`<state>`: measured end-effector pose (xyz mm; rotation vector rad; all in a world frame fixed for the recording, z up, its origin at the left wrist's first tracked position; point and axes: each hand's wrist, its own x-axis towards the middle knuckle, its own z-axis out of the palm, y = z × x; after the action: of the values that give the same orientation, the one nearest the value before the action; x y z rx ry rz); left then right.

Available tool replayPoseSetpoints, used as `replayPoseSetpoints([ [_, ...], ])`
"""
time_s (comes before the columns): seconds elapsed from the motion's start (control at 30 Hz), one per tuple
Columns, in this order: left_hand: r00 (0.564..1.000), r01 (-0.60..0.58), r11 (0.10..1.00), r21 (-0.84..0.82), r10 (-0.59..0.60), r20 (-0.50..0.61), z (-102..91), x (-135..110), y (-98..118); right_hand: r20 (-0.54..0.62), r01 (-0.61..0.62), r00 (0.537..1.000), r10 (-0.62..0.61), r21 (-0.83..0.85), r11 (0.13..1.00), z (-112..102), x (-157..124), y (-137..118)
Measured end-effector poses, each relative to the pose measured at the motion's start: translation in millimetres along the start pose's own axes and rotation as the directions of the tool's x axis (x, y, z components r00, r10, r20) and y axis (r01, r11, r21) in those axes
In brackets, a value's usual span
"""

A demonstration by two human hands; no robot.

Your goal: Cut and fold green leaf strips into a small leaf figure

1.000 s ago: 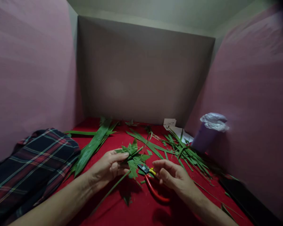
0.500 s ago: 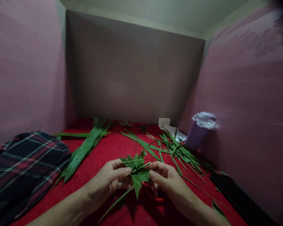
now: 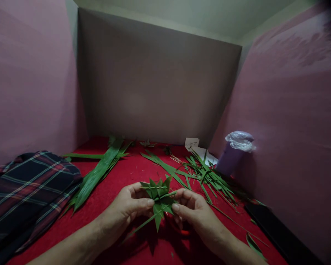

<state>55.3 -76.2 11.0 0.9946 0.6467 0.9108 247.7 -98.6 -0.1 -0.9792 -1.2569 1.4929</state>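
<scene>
1. Head view, centre: your left hand (image 3: 129, 206) and right hand (image 3: 193, 213) meet low in the frame. Each one's thumb and fingertips are pinched onto a folded leaf star (image 3: 158, 198), held just above the bench (image 3: 121, 173).
2. The folded leaf star is a small, flat cluster of green strips with pointed tips fanning upward and one long tail trailing down to the left.
3. Handling, as a judgement: it looks very light, thin and springy, and likely to tear along the grain or unfold if released. The layered middle, where you pinch it, seems the safest hold; the points look fragile.
4. A red cloth with a soft matte nap covers the bench.
5. A curved red handle (image 3: 183, 232) shows beneath your right hand; the rest of it is hidden.
6. Left: broad long leaves (image 3: 99, 173), glossy and blade-shaped, beside a dark plaid cloth (image 3: 27, 191).
7. Right: a loose heap of narrow leaf strips (image 3: 206, 175), white paper (image 3: 198, 149), and a purple cup (image 3: 234, 154) capped with crinkled plastic.
</scene>
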Motion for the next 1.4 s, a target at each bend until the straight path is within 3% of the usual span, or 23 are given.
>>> replayPoseSetpoints([
  [0.17,0.999,-0.015,1.000,-0.005,0.015,-0.032,-4.2,0.7,-2.2,0.000,-0.005,1.000,0.005,-0.046,0.999,-2.4,1.9,2.0],
  [0.3,1.000,-0.001,0.998,-0.055,0.000,-0.022,-4.0,-0.8,-2.5,-0.139,0.070,0.988,-0.067,0.012,0.997,-10.4,6.6,5.4],
  [0.37,0.999,0.007,0.998,-0.068,-0.010,-0.038,-4.6,-0.4,-2.8,-0.260,0.110,0.959,-0.114,-0.030,0.993,-14.8,7.1,3.7],
  [0.43,0.999,0.012,0.998,-0.056,-0.014,-0.049,-6.2,0.9,-3.4,-0.403,0.186,0.880,-0.251,-0.194,0.963,-18.4,5.4,-0.5],
  [0.5,0.998,0.016,0.999,-0.033,-0.018,-0.059,-8.5,2.3,-3.9,-0.456,0.290,0.738,-0.498,-0.452,0.843,-20.7,1.7,-6.2],
  [0.57,0.998,0.020,1.000,-0.012,-0.021,-0.067,-10.3,2.9,-3.8,-0.306,0.359,0.623,-0.720,-0.706,0.611,-21.8,-2.9,-12.0],
  [0.6,0.998,0.022,1.000,0.000,-0.022,-0.067,-10.8,2.8,-3.4,-0.172,0.383,0.601,-0.780,-0.796,0.470,-22.0,-5.0,-14.6],
  [0.67,0.999,0.038,0.999,0.035,-0.037,-0.038,-10.7,1.8,-1.3,0.087,0.416,0.619,-0.781,-0.879,0.232,-22.3,-7.8,-17.9],
  [0.7,0.999,0.052,0.997,0.057,-0.051,-0.016,-10.4,1.2,0.3,0.171,0.429,0.637,-0.752,-0.889,0.161,-22.4,-8.3,-18.6],
  [0.77,0.997,0.079,0.993,0.086,-0.080,0.006,-10.1,0.1,3.8,0.262,0.453,0.669,-0.695,-0.886,0.102,-22.2,-7.8,-18.1],
  [0.97,0.989,0.145,0.989,0.030,-0.144,-0.039,-18.1,2.7,12.7,0.330,0.484,0.743,-0.582,-0.866,0.126,-16.4,-5.4,-12.9],
  [1.1,0.985,0.174,0.971,-0.166,-0.169,0.044,-23.6,6.4,17.0,0.304,0.496,0.729,-0.614,-0.853,0.166,-10.9,-6.8,-9.7],
  [1.2,0.994,0.106,0.953,-0.285,-0.109,0.004,-23.4,7.3,17.6,0.242,0.490,0.717,-0.654,-0.842,0.226,-7.3,-8.2,-4.6],
  [1.3,0.993,0.025,0.966,-0.257,-0.054,-0.105,-19.1,6.0,15.3,0.176,0.478,0.713,-0.679,-0.830,0.287,-4.0,-9.3,1.0],
  [1.4,0.995,0.011,0.976,-0.216,-0.031,-0.090,-13.7,3.7,12.0,0.145,0.476,0.708,-0.691,-0.821,0.316,-0.9,-9.8,5.4],
])
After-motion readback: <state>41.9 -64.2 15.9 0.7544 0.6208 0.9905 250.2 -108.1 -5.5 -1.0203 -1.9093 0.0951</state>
